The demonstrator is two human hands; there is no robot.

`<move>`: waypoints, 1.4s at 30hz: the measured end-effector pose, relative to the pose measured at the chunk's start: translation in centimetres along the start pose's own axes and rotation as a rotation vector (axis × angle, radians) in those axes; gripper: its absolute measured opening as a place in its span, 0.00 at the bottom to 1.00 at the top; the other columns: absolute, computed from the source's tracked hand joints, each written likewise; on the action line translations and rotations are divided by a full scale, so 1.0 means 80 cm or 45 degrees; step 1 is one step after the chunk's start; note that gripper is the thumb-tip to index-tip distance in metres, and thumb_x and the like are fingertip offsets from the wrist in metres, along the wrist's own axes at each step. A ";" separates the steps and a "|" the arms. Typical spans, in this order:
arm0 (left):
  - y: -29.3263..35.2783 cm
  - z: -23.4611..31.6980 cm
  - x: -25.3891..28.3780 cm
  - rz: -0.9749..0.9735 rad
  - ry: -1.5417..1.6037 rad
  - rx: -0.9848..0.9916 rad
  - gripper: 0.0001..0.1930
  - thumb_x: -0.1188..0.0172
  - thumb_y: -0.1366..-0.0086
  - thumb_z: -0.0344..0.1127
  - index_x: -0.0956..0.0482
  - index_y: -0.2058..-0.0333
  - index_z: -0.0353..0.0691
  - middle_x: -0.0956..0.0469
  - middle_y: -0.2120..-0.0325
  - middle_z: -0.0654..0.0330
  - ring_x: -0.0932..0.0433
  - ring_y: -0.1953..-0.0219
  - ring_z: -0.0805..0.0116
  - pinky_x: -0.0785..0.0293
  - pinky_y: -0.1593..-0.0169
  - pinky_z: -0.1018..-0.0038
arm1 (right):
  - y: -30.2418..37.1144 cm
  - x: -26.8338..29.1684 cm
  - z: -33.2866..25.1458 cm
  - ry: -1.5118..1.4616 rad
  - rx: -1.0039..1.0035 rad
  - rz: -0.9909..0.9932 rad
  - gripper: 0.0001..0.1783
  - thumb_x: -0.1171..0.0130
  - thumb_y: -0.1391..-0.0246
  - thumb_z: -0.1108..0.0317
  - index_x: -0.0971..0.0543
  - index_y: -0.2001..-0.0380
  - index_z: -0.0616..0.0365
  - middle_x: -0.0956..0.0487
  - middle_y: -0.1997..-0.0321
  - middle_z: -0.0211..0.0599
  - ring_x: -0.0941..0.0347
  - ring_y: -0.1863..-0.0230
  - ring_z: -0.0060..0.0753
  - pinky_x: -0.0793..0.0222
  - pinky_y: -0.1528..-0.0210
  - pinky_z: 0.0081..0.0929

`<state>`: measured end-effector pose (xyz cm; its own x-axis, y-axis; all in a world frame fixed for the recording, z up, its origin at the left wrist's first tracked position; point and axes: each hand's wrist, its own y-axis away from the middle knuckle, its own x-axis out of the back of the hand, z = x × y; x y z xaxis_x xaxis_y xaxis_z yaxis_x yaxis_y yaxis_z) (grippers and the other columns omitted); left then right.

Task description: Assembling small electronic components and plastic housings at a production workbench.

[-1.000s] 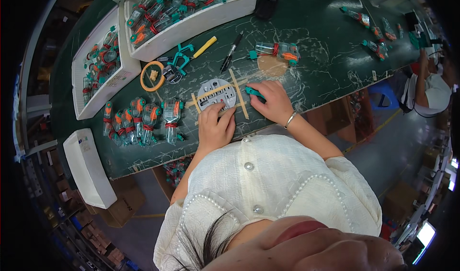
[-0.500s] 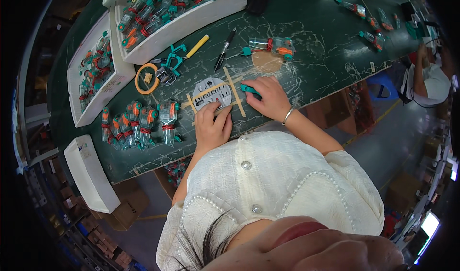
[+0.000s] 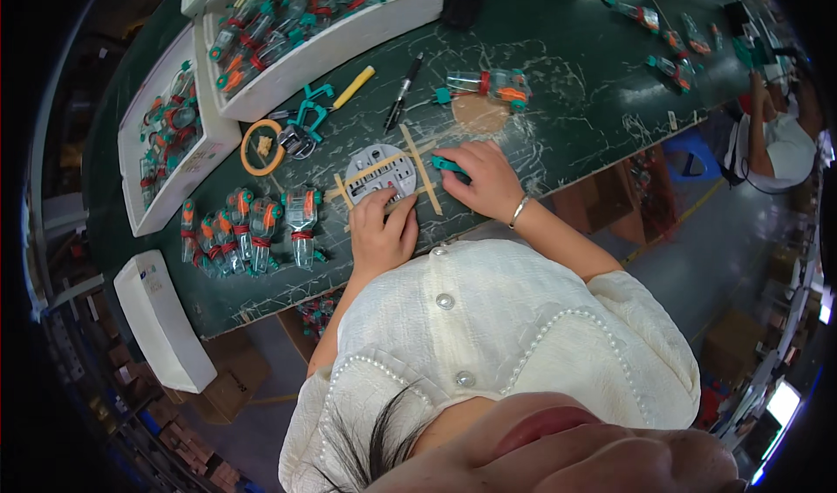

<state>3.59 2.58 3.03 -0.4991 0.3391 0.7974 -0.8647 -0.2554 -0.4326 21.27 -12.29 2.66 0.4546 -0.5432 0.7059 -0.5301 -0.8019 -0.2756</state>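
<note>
A round grey plate [image 3: 382, 167] with slots and small parts on it lies on the green table, held down by strips of tan tape. My left hand [image 3: 384, 231] rests at its near edge, thumb and fingers apart, fingertips touching the plate's lower side; nothing shows between them. Just right of the plate, my right hand [image 3: 485, 179] is closed on a small teal plastic piece [image 3: 452, 168], its fingers curled over it near the tabletop. Part of that piece is hidden under the fingers.
White foam boxes [image 3: 336, 48] full of clear bottle-like toys stand at the back left. Several such toys [image 3: 261, 223] lie left of my hand, another [image 3: 488, 85] beyond my right. A pen [image 3: 404, 92], yellow-handled tool [image 3: 354, 88] and tape roll [image 3: 261, 160] lie behind. A person [image 3: 776, 136] sits far right.
The whole view has shifted slightly. Both hands keep nearly the same place and pose; the teal piece stays in my right fingers.
</note>
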 end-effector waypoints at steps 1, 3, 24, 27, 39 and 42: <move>0.001 -0.002 -0.001 -0.001 -0.004 -0.005 0.17 0.33 0.46 0.30 0.17 0.56 0.47 0.26 0.54 0.57 0.27 0.50 0.54 0.33 0.50 0.61 | -0.002 0.000 0.000 -0.007 0.018 -0.003 0.17 0.38 0.48 0.63 0.20 0.54 0.52 0.21 0.64 0.34 0.26 0.60 0.39 0.36 0.53 0.36; 0.001 -0.001 0.001 0.007 -0.010 0.004 0.17 0.33 0.46 0.30 0.17 0.56 0.47 0.26 0.54 0.57 0.27 0.50 0.54 0.33 0.50 0.61 | -0.002 0.001 -0.003 -0.015 0.010 0.016 0.16 0.38 0.47 0.65 0.20 0.54 0.52 0.21 0.65 0.34 0.25 0.61 0.39 0.36 0.54 0.36; -0.001 0.003 -0.004 0.041 -0.055 -0.012 0.16 0.33 0.47 0.28 0.16 0.58 0.45 0.25 0.55 0.55 0.26 0.52 0.52 0.31 0.50 0.59 | 0.006 0.005 0.002 -0.407 -0.110 0.277 0.10 0.40 0.48 0.75 0.23 0.61 0.60 0.24 0.63 0.40 0.25 0.60 0.45 0.30 0.57 0.34; -0.004 0.005 -0.007 0.024 -0.048 -0.029 0.15 0.33 0.46 0.28 0.16 0.58 0.45 0.25 0.55 0.55 0.26 0.53 0.52 0.31 0.50 0.59 | 0.016 0.008 0.012 -0.388 -0.139 0.318 0.10 0.40 0.48 0.75 0.23 0.61 0.59 0.25 0.60 0.41 0.26 0.61 0.44 0.29 0.60 0.34; 0.000 0.009 -0.005 -0.016 -0.132 0.030 0.14 0.33 0.47 0.26 0.15 0.60 0.44 0.26 0.56 0.55 0.26 0.53 0.52 0.32 0.50 0.60 | -0.053 0.298 0.273 1.009 0.213 1.029 0.15 0.41 0.44 0.61 0.20 0.53 0.48 0.19 0.52 0.38 0.25 0.49 0.47 0.32 0.47 0.43; -0.007 0.011 -0.006 -0.028 -0.121 0.030 0.15 0.33 0.48 0.25 0.15 0.60 0.44 0.25 0.56 0.55 0.26 0.53 0.52 0.31 0.50 0.60 | -0.034 0.412 0.421 1.393 -0.341 0.982 0.19 0.44 0.41 0.52 0.19 0.49 0.42 0.21 0.43 0.34 0.26 0.44 0.47 0.31 0.44 0.44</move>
<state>4.33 1.77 3.25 -0.4717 0.2578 0.8432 -0.8731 -0.2704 -0.4057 61.81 -36.40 4.70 -0.7446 -0.2535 0.6174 -0.5671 -0.2476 -0.7856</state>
